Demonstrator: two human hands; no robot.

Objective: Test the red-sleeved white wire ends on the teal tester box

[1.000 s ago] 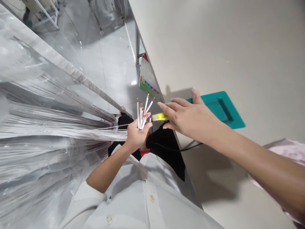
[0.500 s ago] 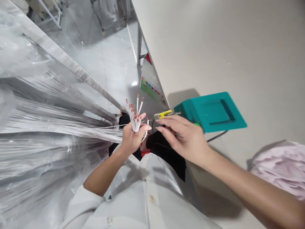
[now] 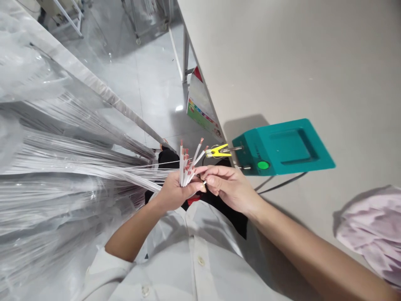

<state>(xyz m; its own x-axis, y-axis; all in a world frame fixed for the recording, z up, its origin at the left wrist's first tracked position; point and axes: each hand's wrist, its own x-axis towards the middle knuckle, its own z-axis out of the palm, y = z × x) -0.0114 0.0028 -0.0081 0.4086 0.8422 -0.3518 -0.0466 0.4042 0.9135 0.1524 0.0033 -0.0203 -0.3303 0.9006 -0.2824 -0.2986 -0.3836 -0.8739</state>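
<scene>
A bundle of white wires (image 3: 183, 177) with stripped, copper-coloured ends stands up out of my left hand (image 3: 177, 190), whose fingers are wrapped round it. The wires run off to the left. My right hand (image 3: 227, 184) meets the left thumb and pinches a short white wire end between thumb and fingers; its tip is mostly covered. Just above my right hand is a yellow clip (image 3: 217, 151), fixed to a metal post on a teal box (image 3: 291, 146) with a green button (image 3: 263, 165).
Long bundles of white wire (image 3: 62, 154) in clear plastic fill the left side beside a wrapped rail (image 3: 94, 83). The teal box sits at the edge of a pale table (image 3: 297, 54). Pink cloth (image 3: 369, 234) lies at the right. Below the table edge stands a printed box (image 3: 202, 110).
My right hand has moved left and down, away from the yellow clip, to my left hand, and now pinches a wire end there. The wire bundle has shifted slightly right.
</scene>
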